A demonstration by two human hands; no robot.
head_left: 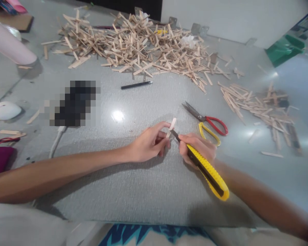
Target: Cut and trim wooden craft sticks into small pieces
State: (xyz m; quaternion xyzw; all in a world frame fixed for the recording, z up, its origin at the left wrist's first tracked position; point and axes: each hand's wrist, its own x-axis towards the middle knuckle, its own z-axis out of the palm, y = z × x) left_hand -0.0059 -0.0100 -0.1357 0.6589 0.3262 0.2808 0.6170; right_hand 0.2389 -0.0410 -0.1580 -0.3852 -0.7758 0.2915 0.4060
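Between the thumb and fingers of my left hand (151,141) is a short flat wooden stick (172,123), its pale end pointing up and away from me. My right hand (197,148) is closed around a yellow box cutter (207,172) with a black strip along the handle. The cutter's blade is out and its tip meets the stick, close to my left fingers. Just beyond my right hand lie open-bladed scissors (201,119) with one red and one yellow handle loop.
A big heap of wooden sticks (133,48) spreads along the back, with a smaller pile (256,106) on the right. A black pen (136,85) lies mid-table. At left are a blurred-out dark device (74,104) with a white cable (56,141) and a white case (5,110).
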